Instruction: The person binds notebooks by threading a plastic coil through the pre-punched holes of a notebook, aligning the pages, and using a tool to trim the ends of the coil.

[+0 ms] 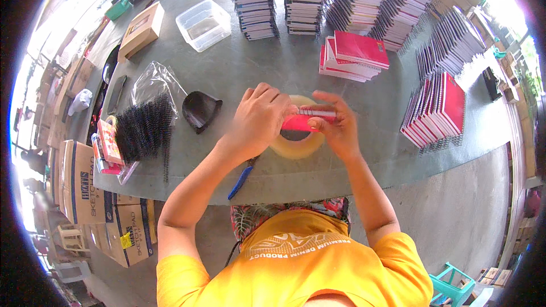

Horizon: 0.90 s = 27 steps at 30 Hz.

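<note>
Above a large roll of tan tape point(310, 146) on the grey-green table point(284, 186), I hold a red notebook point(298, 124) nearly edge-on, with dark wire loops showing along its upper side. My left hand point(256, 116) has its fingers bent in on the left end, their tips partly blurred. My right hand point(343, 129) pinches the right end, thumb in front, index finger raised behind. A blue-handled tool point(241, 182) lies near the table's close edge, under my left forearm. To the left sit a black scoop-shaped piece point(200, 111), a heap of black wire coils point(147, 129) and a clear plastic bag point(154, 82). Beyond my right hand rests a small pile of red notebooks point(359, 51); farther right, a row of red-covered notebooks point(438, 109) stands on edge.
</note>
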Each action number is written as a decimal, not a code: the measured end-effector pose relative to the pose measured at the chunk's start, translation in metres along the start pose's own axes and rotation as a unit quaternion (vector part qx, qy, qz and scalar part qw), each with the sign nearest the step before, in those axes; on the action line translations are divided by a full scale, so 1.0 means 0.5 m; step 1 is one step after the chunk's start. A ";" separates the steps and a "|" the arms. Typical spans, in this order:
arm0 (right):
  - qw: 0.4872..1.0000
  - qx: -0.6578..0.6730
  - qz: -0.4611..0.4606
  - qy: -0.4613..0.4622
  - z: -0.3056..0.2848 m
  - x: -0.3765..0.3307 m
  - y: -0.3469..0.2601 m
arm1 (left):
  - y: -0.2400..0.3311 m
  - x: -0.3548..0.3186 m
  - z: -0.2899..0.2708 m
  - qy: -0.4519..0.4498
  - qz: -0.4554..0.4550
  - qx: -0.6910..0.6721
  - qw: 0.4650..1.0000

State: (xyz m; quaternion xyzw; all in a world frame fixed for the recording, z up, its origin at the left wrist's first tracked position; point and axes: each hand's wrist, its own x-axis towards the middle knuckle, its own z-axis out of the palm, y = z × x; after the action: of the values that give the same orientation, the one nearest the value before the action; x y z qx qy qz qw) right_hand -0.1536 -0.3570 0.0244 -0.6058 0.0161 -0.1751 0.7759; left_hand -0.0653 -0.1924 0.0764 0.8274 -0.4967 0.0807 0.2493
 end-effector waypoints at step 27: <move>0.999 -0.002 -0.051 -0.018 -0.020 -0.016 0.018 | 0.019 0.014 0.001 0.009 0.038 0.040 0.998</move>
State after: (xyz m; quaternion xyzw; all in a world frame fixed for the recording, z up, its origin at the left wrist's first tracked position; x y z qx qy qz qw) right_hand -0.1613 -0.3621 0.0118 -0.6107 -0.0282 -0.2038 0.7647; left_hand -0.0701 -0.2018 0.0821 0.8165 -0.5219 0.1175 0.2171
